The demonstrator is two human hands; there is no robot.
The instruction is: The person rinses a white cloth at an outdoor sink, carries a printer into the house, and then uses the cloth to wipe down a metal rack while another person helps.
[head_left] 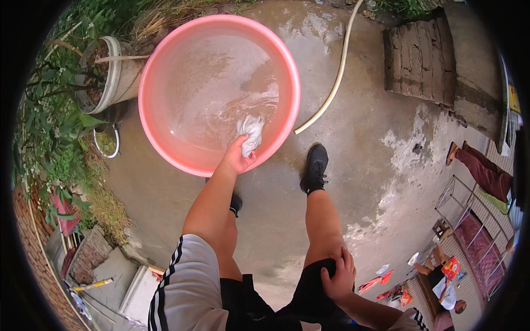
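Note:
A large round pink plastic basin (295,82) with murky water stands on the wet concrete. My left hand (240,155) reaches over its near rim and is closed on a wet, bunched-up light grey cloth (250,133). The cloth is inside the basin, at or just above the water; how much of it touches the water I cannot tell. Ripples spread beyond it. On my knee, at the hem of the black shorts, rests my right hand (340,275), fingers spread and holding nothing.
A pale hose (340,78) lies right of the basin. Left are a planted white bucket (112,74) and leafy plants. A brick block (420,62) stands upper right. Two people, one seated, and a metal frame (476,231) are farther right. My black shoes (316,165) are near the basin.

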